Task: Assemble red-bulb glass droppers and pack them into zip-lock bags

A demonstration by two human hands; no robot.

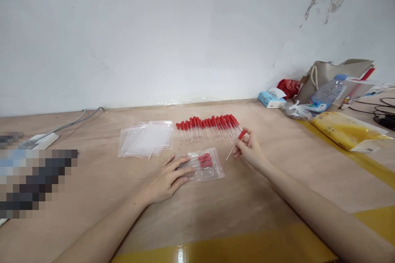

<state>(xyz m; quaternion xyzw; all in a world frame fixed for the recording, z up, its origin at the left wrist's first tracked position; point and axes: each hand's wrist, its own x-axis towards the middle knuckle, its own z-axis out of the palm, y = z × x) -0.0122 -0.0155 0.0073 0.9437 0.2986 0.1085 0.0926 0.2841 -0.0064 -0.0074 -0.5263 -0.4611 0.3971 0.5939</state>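
My left hand (169,178) lies flat with spread fingers on the left part of a clear zip bag (218,168). Inside that bag are droppers with red bulbs (205,159), their thin stems partly under my fingers. Just right of the bag, my right hand (249,148) pinches a single dropper (242,134) by its red bulb, the slim clear stem slanting down to the left. Behind both hands runs a row of several droppers (212,122), red bulbs pointing away from me. A stack of flat clear zip bags (146,139) rests left of the row.
On the right stand a blue tissue box (271,99), a plastic bottle (327,93), a paper bag (342,70) and a yellow packet (345,131). A power strip (43,140) with a grey cable lies at left. A white wall (138,37) rises behind the table.
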